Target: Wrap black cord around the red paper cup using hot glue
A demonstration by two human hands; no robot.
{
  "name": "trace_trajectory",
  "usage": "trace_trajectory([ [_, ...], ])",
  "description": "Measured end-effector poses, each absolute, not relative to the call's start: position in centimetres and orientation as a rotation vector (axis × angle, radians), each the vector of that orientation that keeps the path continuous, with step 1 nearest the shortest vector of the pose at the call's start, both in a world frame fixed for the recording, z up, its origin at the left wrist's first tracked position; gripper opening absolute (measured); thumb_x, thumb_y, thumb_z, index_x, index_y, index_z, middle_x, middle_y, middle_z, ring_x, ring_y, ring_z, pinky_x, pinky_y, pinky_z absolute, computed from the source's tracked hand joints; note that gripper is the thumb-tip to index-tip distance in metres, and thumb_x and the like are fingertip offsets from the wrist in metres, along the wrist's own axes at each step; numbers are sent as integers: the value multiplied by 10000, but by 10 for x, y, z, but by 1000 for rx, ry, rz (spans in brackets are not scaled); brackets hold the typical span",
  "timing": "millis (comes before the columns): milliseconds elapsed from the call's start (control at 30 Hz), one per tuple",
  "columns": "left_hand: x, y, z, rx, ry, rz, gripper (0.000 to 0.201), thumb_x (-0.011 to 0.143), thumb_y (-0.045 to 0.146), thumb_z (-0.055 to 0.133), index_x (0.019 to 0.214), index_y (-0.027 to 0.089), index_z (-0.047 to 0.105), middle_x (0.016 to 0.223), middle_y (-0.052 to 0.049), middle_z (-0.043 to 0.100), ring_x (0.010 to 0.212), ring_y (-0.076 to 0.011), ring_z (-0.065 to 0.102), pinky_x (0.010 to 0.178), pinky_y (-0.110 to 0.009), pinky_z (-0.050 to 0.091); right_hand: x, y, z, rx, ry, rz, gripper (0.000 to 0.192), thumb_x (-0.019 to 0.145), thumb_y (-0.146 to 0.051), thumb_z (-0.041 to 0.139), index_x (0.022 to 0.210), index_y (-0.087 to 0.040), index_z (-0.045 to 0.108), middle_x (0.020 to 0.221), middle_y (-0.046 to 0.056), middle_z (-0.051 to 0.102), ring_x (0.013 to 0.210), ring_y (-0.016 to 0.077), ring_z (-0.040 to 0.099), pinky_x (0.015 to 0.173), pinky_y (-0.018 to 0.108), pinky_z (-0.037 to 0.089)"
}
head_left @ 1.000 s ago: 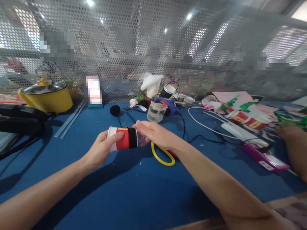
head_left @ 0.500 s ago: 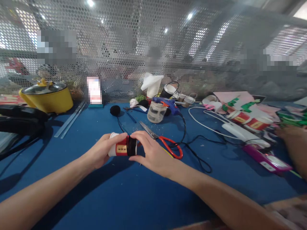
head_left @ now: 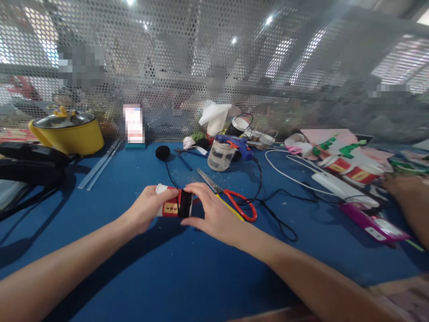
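Note:
A white-and-red paper cup (head_left: 170, 207) lies on its side between my hands, above the blue table. Black yarn (head_left: 185, 204) is wound round its right end. My left hand (head_left: 147, 208) grips the left part, thumb along the top side. At the wound end, my right hand (head_left: 209, 210) curves its fingers over the upper edge, with its thumb below. One black strand crosses the red label and leads back to a ball of black yarn (head_left: 162, 153). Behind my right hand lie scissors (head_left: 239, 205) with red and yellow handles, blades partly open.
A blue glue gun (head_left: 239, 146) rests on a clear plastic container (head_left: 220, 157), its black cord trailing right. A yellow pot (head_left: 72, 136) and clear strips (head_left: 100, 164) are left. To the right are a white power strip (head_left: 342, 188), a purple box (head_left: 373, 222) and another person's arm (head_left: 407, 201).
The black strand now runs across the cup's red label beside the wound band. Both hands keep nearly the same place on the cup. The view has shifted slightly.

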State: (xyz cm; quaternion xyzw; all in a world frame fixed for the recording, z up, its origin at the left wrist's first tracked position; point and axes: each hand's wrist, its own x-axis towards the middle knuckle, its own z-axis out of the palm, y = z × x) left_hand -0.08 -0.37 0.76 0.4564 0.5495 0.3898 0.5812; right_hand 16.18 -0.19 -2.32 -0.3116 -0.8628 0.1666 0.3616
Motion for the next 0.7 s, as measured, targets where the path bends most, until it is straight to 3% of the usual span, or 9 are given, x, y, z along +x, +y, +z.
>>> trace_trajectory([
  [100, -3, -2, 6, 1189, 1343, 928, 210, 608, 327, 535, 537, 140, 468, 448, 49, 454, 409, -65, 397, 412, -187, 277, 173, 1, -9, -956, -2094, 474, 379, 705, -368, 559, 1000, -148, 468, 961, 103, 529, 773, 160, 555, 641, 300, 496],
  [200, -6, 0, 4, 1405, 1452, 879, 243, 624, 328, 507, 485, 157, 407, 409, 67, 368, 380, -52, 314, 378, -186, 212, 197, 11, 19, -1178, -1855, 480, 269, 785, -395, 427, 775, -151, 540, 636, 27, 569, 474, 95, 524, 449, 228, 448],
  [267, -8, 1, 3, 1511, 1513, 821, 262, 639, 336, 485, 470, 164, 381, 395, 71, 323, 371, -49, 272, 367, -192, 183, 217, 25, 37, -1245, -1675, 343, 288, 783, -410, 417, 725, -156, 538, 605, 20, 572, 454, 91, 513, 425, 212, 421],
  [400, -11, 3, 4, 1607, 1543, 762, 246, 652, 336, 451, 490, 157, 404, 430, 56, 338, 409, -60, 293, 387, -194, 210, 252, 66, 50, -1446, -1486, 99, 275, 695, -434, 534, 632, -167, 518, 557, 16, 558, 547, 136, 549, 524, 249, 438],
  [500, -12, 4, 4, 1627, 1566, 742, 261, 648, 347, 444, 477, 167, 364, 427, 58, 314, 406, -58, 269, 381, -197, 185, 260, 90, 44, -1625, -1436, 574, 373, 707, -503, 481, 533, -173, 474, 448, 2, 501, 472, 131, 533, 471, 246, 447],
  [600, -13, 5, 2, 1645, 1581, 713, 257, 646, 355, 437, 483, 170, 366, 428, 58, 307, 407, -62, 262, 383, -202, 180, 257, 103, 37, -1623, -1308, 1120, 422, 758, -529, 381, 586, -157, 480, 476, 25, 547, 424, 111, 533, 435, 247, 473],
  [700, -14, 7, -2, 1661, 1609, 699, 248, 645, 347, 435, 483, 167, 385, 435, 53, 315, 418, -70, 281, 394, -207, 199, 253, 110, 34, -1556, -1222, 1334, 341, 789, -428, 422, 640, -130, 495, 507, 45, 579, 408, 100, 540, 387, 219, 464],
])
